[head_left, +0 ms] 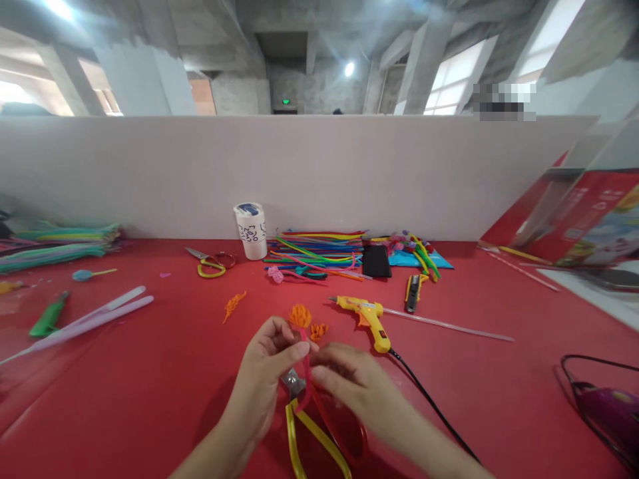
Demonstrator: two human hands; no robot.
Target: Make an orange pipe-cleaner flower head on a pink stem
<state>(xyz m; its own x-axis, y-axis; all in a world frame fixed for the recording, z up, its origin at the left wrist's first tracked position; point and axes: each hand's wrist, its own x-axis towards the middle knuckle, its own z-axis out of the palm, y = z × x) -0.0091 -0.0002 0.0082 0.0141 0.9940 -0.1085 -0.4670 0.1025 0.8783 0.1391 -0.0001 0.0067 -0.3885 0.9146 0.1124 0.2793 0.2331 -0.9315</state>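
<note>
My left hand (269, 366) is closed, pinching a pink pipe cleaner (306, 376) under a tufted orange flower head (300, 316). The pipe cleaner hangs down like a stem and curls at its lower end. Fingers of my right hand (349, 379) are bent together against the stem's right side; their tips are partly hidden. Beneath both hands lie pliers (293, 384) with yellow handles. A thin red curved piece (362, 442) lies by them, its kind unclear. Just behind the fingers is a small orange fuzzy piece (319, 331).
A yellow glue gun (367, 316) with a clear stick and black cord lies right. Scissors (212, 266), a white cup (251, 233), coloured pipe cleaners (319, 246), a black flat item (376, 261) and a yellow-black tool (413, 293) stand behind. A white partition (299, 173) borders the red table.
</note>
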